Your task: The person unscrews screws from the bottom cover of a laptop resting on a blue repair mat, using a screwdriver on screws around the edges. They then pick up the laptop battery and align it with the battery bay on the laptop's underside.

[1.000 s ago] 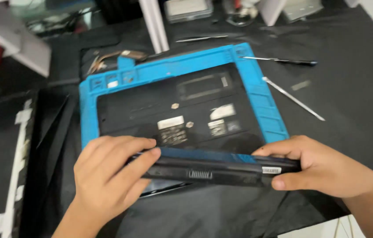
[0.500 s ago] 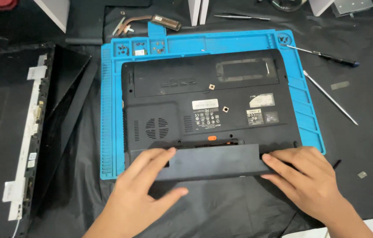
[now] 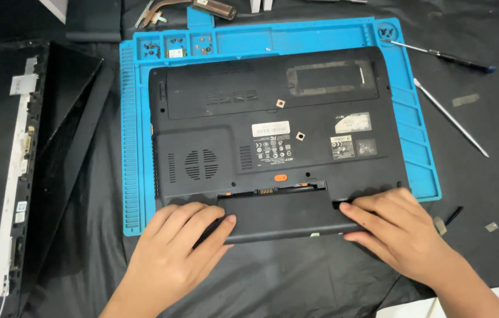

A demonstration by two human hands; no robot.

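The long black laptop battery (image 3: 285,215) lies at the near edge of the upturned black laptop base (image 3: 273,123), lined up with its bay just below the orange latch (image 3: 281,177). The left hand (image 3: 173,253) lies flat with fingers spread on the battery's left end; the right hand (image 3: 400,229) presses its right end, fingers close together, so both ends are held level against the bay. The base rests on a blue repair mat (image 3: 420,171), whose top trays keep small screws. A detached screen panel (image 3: 31,159) lies to the left, a screwdriver (image 3: 441,56) and metal pry tool (image 3: 450,116) to the right
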